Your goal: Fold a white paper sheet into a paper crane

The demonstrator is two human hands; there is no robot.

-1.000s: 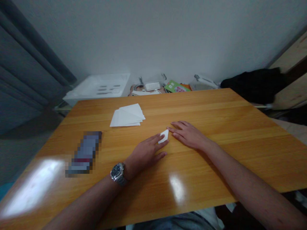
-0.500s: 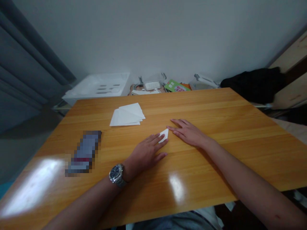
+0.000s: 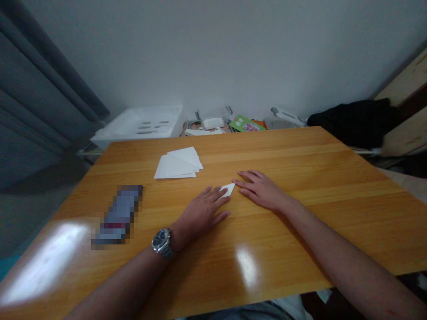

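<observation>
A small folded piece of white paper (image 3: 228,190) lies on the wooden table, partly hidden under my left fingers. My left hand (image 3: 203,212), with a metal watch (image 3: 162,241) on its wrist, rests flat on the paper, fingers spread. At the paper's right tip is my right hand (image 3: 262,189), palm down with its fingers stretched out; one fingertip is at or very close to that tip. Neither hand grips anything. Farther back, to the left, several white paper sheets (image 3: 178,163) lie in a loose, fanned stack.
A blurred-out phone-like object (image 3: 120,215) lies at the left of the table (image 3: 293,153). Beyond the far edge are a white foam tray (image 3: 140,122), a green booklet (image 3: 245,124) and a clear container. Black cloth (image 3: 353,122) is at the back right.
My left hand has shifted slightly left and covers more of the folded paper, whose visible part looks narrower and more pointed. The whole view has tilted a little, so things sit slightly lower.
</observation>
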